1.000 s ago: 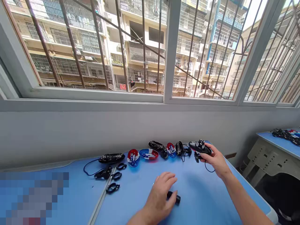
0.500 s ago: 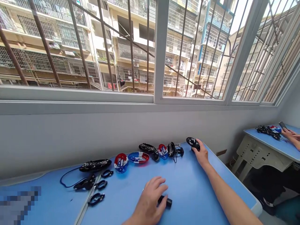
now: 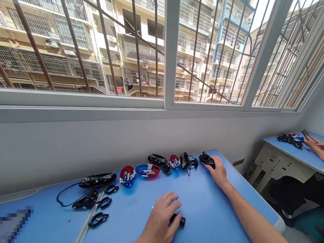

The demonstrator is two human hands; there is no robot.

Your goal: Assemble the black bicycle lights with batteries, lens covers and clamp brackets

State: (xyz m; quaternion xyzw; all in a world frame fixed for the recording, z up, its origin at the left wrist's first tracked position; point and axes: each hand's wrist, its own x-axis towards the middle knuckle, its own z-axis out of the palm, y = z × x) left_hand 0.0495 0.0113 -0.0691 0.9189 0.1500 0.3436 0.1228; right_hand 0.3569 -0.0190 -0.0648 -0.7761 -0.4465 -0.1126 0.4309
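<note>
My right hand (image 3: pixel 218 171) has its fingers and thumb around a glossy black oval device (image 3: pixel 207 160), which has a short stub pointing up. The device is at the far right of the blue table (image 3: pixel 199 199), near its back edge. Closer to me, my left hand (image 3: pixel 164 216) rests over a short black cylinder (image 3: pixel 182 221), its fingers spread and bent. The thumb crosses the cylinder, and its far part is hidden under the hand. To the left of my right hand stands a black device with a cord (image 3: pixel 185 160).
Along the wall lie red-and-blue ovals (image 3: pixel 128 177), a long black device (image 3: pixel 97 180) and another black one (image 3: pixel 158 159). Several black rings (image 3: pixel 98 219) lie by the table seam. At a second table (image 3: pixel 280 153), another person's hand holds a phone-like object (image 3: pixel 305 133).
The oval device in my right hand has turned over, from its glossy face showing to its stub pointing up, and is lower. My left hand has stayed over the cylinder. The view has shifted slightly.
</note>
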